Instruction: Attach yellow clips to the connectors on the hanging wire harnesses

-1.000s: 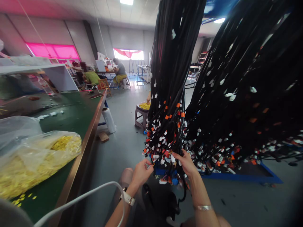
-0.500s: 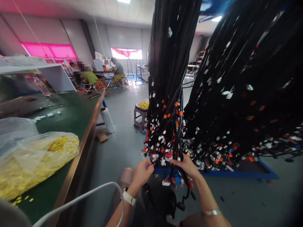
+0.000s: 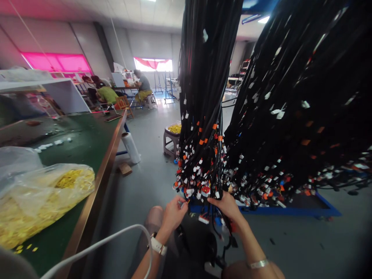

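A thick bundle of black cables (image 3: pixel 203 77) hangs in front of me, with white, red and orange connectors and tags at its lower ends. My left hand (image 3: pixel 174 214) is closed in a pinch just left of these ends. A small yellow-orange piece (image 3: pixel 188 201) shows at its fingertips; whether it is a wire end or a loose part I cannot make out. On the right of the bundle, my right hand (image 3: pixel 228 206) is wrapped round some of the black cables, its thumb pointing left and its fingers mostly hidden. Connector ends (image 3: pixel 204 219) dangle below it.
More black cables (image 3: pixel 305 97) hang at the right above a blue-framed base (image 3: pixel 314 211). To the left is a green-topped table (image 3: pixel 84 139) bearing a plastic bag of yellow pieces (image 3: pixel 69 178). A stool (image 3: pixel 171 141) holds more yellow pieces. Seated people (image 3: pixel 107 93) work farther back.
The view has shifted slightly. My right hand has moved a little left at the cables, and the dangling ends beneath it have swung. My left hand keeps its pinch.
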### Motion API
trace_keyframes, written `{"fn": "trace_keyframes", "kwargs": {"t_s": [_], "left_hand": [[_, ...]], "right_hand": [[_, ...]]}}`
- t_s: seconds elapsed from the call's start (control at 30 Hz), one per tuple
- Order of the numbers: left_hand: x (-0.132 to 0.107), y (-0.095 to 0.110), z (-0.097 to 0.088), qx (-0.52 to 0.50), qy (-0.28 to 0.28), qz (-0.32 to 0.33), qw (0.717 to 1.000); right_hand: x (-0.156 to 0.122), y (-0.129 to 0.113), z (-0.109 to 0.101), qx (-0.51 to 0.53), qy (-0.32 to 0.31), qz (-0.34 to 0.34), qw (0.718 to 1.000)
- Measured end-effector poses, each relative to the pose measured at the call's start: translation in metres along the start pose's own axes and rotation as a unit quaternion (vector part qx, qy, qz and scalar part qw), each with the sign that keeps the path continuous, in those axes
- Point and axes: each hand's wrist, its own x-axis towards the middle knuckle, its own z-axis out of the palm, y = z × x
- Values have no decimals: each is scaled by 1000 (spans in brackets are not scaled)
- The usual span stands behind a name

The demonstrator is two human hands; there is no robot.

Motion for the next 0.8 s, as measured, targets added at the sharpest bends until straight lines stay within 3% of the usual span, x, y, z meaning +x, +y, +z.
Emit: {"fn": "trace_keyframes", "kwargs": {"t_s": [0.2,0.43,0.6,0.7,0.8], "left_hand": [[-6,2,7,-27,-13,4,1000],[-24,-3,12,-105,-24,-9,994],[-40,-3,21,-230,15,-49,972],[-51,-3,32,-272,4,-62,960],[-64,-4,43,-263,-32,-50,963]], "right_hand": [[-2,-1,0,58,-1,-17,998],[-10,-4,8,210,-74,-16,975],[-9,0,18,123,-4,-50,991],[-9,-3,19,40,24,-36,998],[-11,-10,17,23,23,-32,999]]}}
